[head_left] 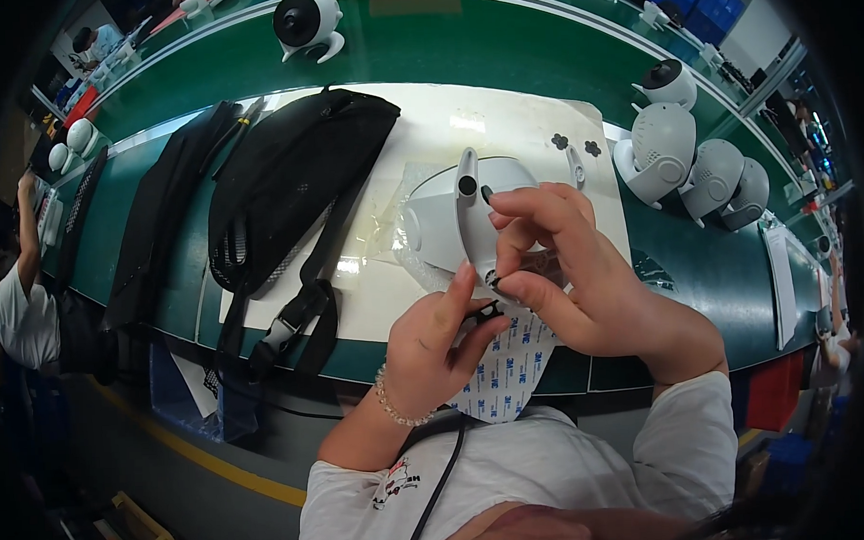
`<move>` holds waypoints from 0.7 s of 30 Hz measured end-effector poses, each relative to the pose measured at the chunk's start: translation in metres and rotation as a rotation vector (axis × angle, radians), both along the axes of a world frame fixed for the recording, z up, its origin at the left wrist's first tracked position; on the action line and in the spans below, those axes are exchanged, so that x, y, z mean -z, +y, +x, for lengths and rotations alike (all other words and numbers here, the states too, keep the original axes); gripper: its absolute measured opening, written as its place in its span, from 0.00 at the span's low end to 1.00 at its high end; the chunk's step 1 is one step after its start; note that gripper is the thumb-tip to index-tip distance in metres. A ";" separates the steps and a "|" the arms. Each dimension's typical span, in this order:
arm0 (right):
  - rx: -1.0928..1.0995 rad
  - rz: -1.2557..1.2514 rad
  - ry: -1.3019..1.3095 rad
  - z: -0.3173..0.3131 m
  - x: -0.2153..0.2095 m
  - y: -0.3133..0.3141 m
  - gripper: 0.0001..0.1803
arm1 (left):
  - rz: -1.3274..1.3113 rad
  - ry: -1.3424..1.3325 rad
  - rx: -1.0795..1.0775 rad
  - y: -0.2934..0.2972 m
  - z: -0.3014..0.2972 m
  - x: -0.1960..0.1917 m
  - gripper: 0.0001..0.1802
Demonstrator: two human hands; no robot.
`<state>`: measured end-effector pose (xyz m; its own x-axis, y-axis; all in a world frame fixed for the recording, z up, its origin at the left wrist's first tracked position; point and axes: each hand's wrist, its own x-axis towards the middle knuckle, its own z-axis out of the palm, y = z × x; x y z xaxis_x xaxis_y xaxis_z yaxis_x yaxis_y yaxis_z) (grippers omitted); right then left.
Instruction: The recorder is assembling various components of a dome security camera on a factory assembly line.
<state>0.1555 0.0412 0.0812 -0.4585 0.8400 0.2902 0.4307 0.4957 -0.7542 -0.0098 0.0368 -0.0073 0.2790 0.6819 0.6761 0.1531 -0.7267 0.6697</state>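
White curved part point(469, 226) at front middle of bench point(633, 353), raised in front of the person between both hands. Long, narrow piece; long axis runs mostly away from the wearer, top leaning slightly left. Rounded tip points to far side of bench, wider lower end faces the body. Dark round spot sits just below the tip.

Left hand point(430, 351): grip closed around the lower end, thumb up along its left side, bent fingers below. Small black patch by those fingertips, can't tell if loose piece or part of something. Right hand point(599, 278): over the right side of the part, index arched with its tip just right of the shaft, thumb and another finger nearly meeting near the lower end. Can't tell if that grip has hold of anything.

Blue-printed white sheet point(502, 377) under the hands, overhanging near edge, narrow end toward the body. Behind the part, white rounded shell point(433, 213) on clear plastic point(400, 214), on white board point(464, 102). Two black flower-shaped pieces point(561, 142) and small white part point(577, 168) at board's far right. Black bag point(296, 189) left, white camera units point(664, 148) right.
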 end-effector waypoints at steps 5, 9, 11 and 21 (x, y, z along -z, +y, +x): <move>-0.012 -0.104 0.062 -0.001 -0.002 -0.001 0.28 | 0.009 -0.017 0.000 0.000 0.002 0.002 0.41; -0.002 -0.129 -0.038 0.000 -0.004 -0.002 0.29 | 0.009 -0.018 0.003 0.000 0.003 0.002 0.41; 0.006 -0.100 -0.050 -0.001 -0.004 -0.003 0.29 | 0.008 -0.019 0.000 0.000 0.003 0.002 0.41; 0.120 0.405 -0.203 -0.002 0.007 -0.015 0.26 | 0.005 -0.029 0.006 0.001 0.002 0.003 0.41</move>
<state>0.1538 0.0267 0.0739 -0.4466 0.7278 0.5205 0.6216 0.6708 -0.4045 -0.0080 0.0379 -0.0107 0.2634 0.6767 0.6876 0.1296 -0.7311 0.6698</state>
